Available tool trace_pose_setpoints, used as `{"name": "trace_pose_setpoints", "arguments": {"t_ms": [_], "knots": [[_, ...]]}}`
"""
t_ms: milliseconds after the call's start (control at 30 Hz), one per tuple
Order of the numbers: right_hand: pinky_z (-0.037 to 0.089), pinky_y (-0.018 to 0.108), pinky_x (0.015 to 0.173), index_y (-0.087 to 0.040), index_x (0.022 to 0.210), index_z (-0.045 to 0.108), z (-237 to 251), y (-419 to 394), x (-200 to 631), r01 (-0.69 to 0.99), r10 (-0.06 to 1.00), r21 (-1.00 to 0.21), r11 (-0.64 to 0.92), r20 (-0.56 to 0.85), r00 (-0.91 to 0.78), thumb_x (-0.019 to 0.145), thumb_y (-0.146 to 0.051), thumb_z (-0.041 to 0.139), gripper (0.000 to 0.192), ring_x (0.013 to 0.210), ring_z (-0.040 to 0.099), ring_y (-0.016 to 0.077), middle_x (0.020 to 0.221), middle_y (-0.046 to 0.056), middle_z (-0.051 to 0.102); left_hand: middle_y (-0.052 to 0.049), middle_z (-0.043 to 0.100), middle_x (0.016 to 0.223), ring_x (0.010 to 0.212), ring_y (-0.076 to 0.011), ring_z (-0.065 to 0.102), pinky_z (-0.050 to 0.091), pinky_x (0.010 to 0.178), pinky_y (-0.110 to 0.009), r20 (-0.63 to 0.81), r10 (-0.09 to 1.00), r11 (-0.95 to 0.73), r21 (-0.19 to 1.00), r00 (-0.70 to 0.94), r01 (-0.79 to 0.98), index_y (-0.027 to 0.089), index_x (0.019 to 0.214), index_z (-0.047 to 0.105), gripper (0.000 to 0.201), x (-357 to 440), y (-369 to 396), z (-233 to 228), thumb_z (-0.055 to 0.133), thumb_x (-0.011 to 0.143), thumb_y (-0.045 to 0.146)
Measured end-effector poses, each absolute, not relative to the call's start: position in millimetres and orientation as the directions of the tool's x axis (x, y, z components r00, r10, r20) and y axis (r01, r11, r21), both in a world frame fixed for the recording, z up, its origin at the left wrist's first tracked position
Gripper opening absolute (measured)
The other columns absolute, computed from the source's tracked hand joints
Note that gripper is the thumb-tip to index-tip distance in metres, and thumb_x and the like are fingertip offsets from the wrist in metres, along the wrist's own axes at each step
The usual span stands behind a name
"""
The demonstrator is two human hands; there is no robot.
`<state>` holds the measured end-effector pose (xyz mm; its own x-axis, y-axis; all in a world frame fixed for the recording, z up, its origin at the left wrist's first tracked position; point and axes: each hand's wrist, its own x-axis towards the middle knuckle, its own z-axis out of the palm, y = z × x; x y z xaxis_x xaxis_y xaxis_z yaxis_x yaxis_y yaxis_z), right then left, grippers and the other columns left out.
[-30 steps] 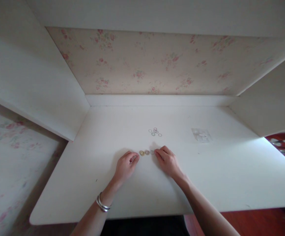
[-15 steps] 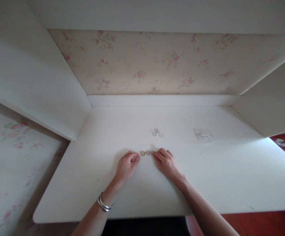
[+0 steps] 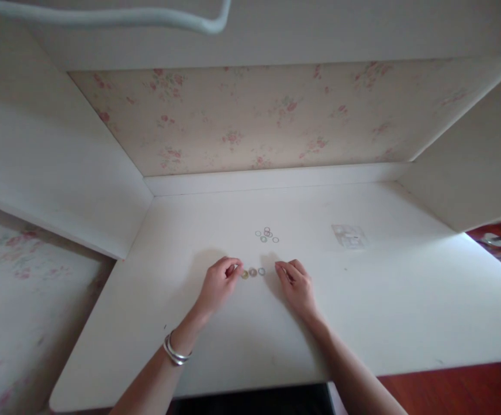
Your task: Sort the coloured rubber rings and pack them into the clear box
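A: Pictured at a white desk (image 3: 233, 351): left hand (image 3: 218, 282) and right hand (image 3: 296, 288), well apart, on either side of a short row of rings (image 3: 253, 272). In what order, the row?

B: From left to right, a gold-toned ring (image 3: 245, 274), then a pinkish one, then a pale ring (image 3: 261, 271), all flat on the surface and close side by side.

A: And the left hand?

B: At the gold-toned end, just beside the ring, with thumb and fingertips drawn together. Contact with the ring, or any small item in the pinch: impossible to tell.

A: The right?

B: Past the pale ring, with a narrow strip of bare surface between. Fingers curled, thumb tip against forefinger; any tiny item inside, again impossible to tell.

A: Farther back?

B: Behind the row, a loose cluster of thin rings (image 3: 266, 234), some overlapping. Off to the right, a clear plastic packet (image 3: 349, 237), lying flat.

A: And the surroundings?

B: Silver-coloured bracelets (image 3: 177, 358) around the left wrist, floral wallpaper (image 3: 233, 153) at the back above a low white ledge (image 3: 276, 178), red floor (image 3: 458, 386) at lower right. Across the top left, a white bar (image 3: 147, 16), of unclear kind.
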<state>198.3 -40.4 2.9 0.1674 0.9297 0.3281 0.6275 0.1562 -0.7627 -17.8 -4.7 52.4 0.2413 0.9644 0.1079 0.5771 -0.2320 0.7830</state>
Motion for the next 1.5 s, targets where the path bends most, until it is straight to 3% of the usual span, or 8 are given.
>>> {"name": "trace_pose_setpoints", "arguments": {"t_ms": [167,400,633,833,1200,1367,1500], "knots": [[0.041,0.026,0.058,-0.02,0.089,0.07,4.4,-33.8,210.9,0.45,0.887,-0.893,-0.008,0.202,0.416,0.088,-0.044,0.049,0.032,0.063,0.05,0.0137,0.072,0.001,0.055,-0.002,0.064,0.082,0.073,-0.0143,0.057,0.042,0.069,-0.025,0.173,0.867,-0.467,0.607,0.467,0.643,0.021,0.091,0.066,0.019,34.2,28.9,67.5,0.05,0.088,0.03],[0.038,0.026,0.058,-0.02,0.088,0.071,2.6,-30.5,215.0,0.379,0.895,-0.926,-0.004,0.166,0.415,0.087,-0.044,0.05,0.031,0.062,0.047,0.0133,0.07,0.0,0.052,-0.005,0.064,0.101,0.086,-0.0182,0.062,0.045,0.073,-0.027,0.069,0.834,-0.531,0.367,0.547,0.764,0.023,0.092,0.067,0.02,93.6,71.7,43.4,0.048,0.089,0.026],[0.038,0.026,0.058,-0.02,0.086,0.07,3.8,-29.5,215.5,0.361,0.901,-0.932,0.014,0.168,0.4,0.087,-0.044,0.05,0.031,0.061,0.048,0.013,0.069,0.0,0.051,-0.009,0.063,0.098,0.084,-0.0199,0.062,0.044,0.071,-0.029,0.025,0.828,-0.533,0.345,0.56,0.773,0.018,0.081,0.066,0.021,96.1,76.6,32.6,0.046,0.088,0.018],[0.038,0.026,0.057,-0.019,0.086,0.071,4.9,-29.0,215.7,0.366,0.912,-0.93,0.028,0.174,0.372,0.087,-0.045,0.05,0.033,0.059,0.046,0.0121,0.067,0.0,0.05,-0.005,0.063,0.096,0.086,-0.0179,0.061,0.043,0.074,-0.027,-0.027,0.839,-0.496,0.375,0.543,0.784,0.021,0.089,0.063,0.018,65.6,57.5,48.0,0.046,0.091,0.026],[0.038,0.025,0.059,-0.019,0.087,0.07,4.7,-29.7,213.5,0.383,0.923,-0.923,0.024,0.167,0.346,0.088,-0.042,0.051,0.029,0.06,0.047,0.0116,0.069,-0.001,0.051,-0.002,0.06,0.094,0.079,-0.0154,0.062,0.041,0.063,-0.026,-0.094,0.819,-0.538,0.218,0.566,0.814,0.024,0.097,0.06,0.025,40.0,-5.7,57.7,0.034,0.096,0.025],[0.038,0.025,0.058,-0.019,0.087,0.07,3.1,-30.3,213.7,0.377,0.923,-0.926,0.028,0.169,0.345,0.088,-0.041,0.051,0.029,0.06,0.047,0.0114,0.07,-0.001,0.051,-0.004,0.06,0.091,0.074,-0.0166,0.062,0.041,0.06,-0.026,-0.079,0.82,-0.547,0.177,0.566,0.818,0.022,0.092,0.06,0.027,44.0,-6.9,49.4,0.033,0.096,0.024],[0.038,0.025,0.058,-0.019,0.087,0.07,2.4,-30.2,214.2,0.38,0.921,-0.925,0.023,0.168,0.352,0.088,-0.042,0.051,0.029,0.06,0.047,0.0114,0.071,0.0,0.052,-0.002,0.061,0.088,0.075,-0.0159,0.062,0.041,0.061,-0.025,-0.016,0.839,-0.525,0.243,0.545,0.816,0.024,0.09,0.062,0.026,40.7,-7.7,55.7,0.037,0.095,0.028]]}}
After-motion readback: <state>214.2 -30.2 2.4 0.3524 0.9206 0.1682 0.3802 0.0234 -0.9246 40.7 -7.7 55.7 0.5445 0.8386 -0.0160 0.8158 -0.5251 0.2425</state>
